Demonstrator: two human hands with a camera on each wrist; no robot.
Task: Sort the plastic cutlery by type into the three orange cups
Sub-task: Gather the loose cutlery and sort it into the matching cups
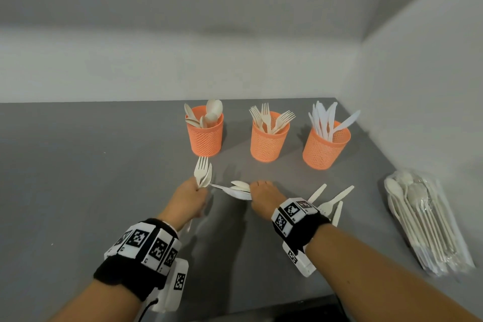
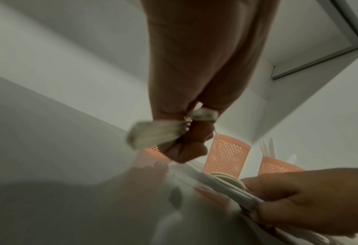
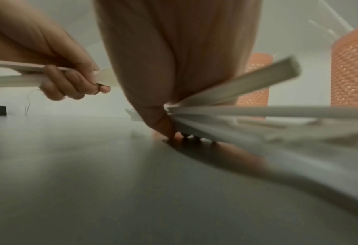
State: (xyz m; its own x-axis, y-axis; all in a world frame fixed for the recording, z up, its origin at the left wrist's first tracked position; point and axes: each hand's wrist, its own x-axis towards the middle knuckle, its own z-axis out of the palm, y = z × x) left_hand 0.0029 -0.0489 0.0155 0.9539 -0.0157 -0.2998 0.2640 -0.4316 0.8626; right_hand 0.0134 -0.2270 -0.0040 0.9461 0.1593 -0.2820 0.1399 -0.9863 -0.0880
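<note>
A grey table carries three orange mesh cups, upright in a row at the back: spoons in the left cup, forks in the middle cup, knives in the right cup. A wrapped pack lies far right. The left hand grips a small cream bunch, fork uppermost. The right hand, low over the table, pinches a fanned bundle of spoons and a knife.

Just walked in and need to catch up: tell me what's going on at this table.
A person is sorting plastic cutlery into three orange cups: the left cup holds spoons, the middle cup forks, the right cup knives. The left hand grips a bunch of forks. The right hand holds a mixed bundle low over the table. A wrapped pack lies at the right.
</note>
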